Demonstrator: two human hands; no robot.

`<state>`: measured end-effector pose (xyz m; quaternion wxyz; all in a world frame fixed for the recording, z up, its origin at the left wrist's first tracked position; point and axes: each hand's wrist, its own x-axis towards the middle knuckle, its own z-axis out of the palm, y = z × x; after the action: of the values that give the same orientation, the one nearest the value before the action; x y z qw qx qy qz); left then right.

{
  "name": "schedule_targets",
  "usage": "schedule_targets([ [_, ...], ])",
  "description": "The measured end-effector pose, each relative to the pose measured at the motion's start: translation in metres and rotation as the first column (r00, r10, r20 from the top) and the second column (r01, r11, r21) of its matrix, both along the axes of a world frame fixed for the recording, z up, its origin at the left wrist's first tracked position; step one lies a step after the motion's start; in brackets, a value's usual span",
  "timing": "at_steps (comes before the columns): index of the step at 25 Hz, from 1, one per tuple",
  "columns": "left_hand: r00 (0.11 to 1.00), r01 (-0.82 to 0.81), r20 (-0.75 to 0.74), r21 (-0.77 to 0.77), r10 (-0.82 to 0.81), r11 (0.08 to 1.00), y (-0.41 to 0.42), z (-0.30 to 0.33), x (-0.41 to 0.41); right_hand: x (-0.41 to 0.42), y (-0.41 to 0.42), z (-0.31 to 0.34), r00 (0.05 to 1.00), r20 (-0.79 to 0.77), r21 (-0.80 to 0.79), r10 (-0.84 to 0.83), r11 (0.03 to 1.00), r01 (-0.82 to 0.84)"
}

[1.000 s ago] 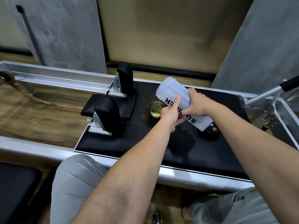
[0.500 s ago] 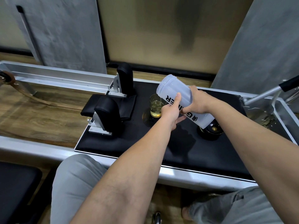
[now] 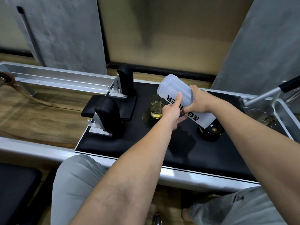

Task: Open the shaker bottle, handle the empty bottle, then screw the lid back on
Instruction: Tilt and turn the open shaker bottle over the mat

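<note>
The translucent white shaker bottle (image 3: pixel 174 90), lidless and with black lettering, is held tilted above the black pad, its open mouth pointing up and to the left. My left hand (image 3: pixel 172 111) grips it from below with the thumb along its side. My right hand (image 3: pixel 198 103) wraps its middle from behind. Its base hangs just over the black lid (image 3: pixel 211 133), which lies upside down on the pad at the right. A small glass (image 3: pixel 156 107) with yellowish liquid stands just left of my left hand, below the bottle's mouth.
The black padded carriage (image 3: pixel 162 143) sits in a silver metal frame (image 3: pixel 56 77). Two black shoulder rests (image 3: pixel 110 114) stand on its left side. A metal bar with a black grip (image 3: pixel 276 90) juts in at the right. My grey-trousered knees are below.
The bottle has shifted slightly, its mouth end rising a little; both hands keep their grip. Glass and lid have not moved.
</note>
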<state>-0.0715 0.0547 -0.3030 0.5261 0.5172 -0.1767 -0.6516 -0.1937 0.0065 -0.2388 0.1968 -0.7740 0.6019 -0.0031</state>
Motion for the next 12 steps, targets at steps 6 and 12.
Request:
schedule_targets([
  [6,1.0,0.001,0.0,-0.004,-0.001,1.0,-0.0002,0.0015,0.0007,0.0003,-0.0007,0.0013,1.0,-0.007,-0.003,-0.002,1.0,0.002],
  [12,1.0,0.005,0.01,-0.001,-0.005,1.0,0.0003,0.0013,0.001,0.001,-0.0001,0.001,1.0,-0.016,-0.007,0.0,1.0,0.0],
])
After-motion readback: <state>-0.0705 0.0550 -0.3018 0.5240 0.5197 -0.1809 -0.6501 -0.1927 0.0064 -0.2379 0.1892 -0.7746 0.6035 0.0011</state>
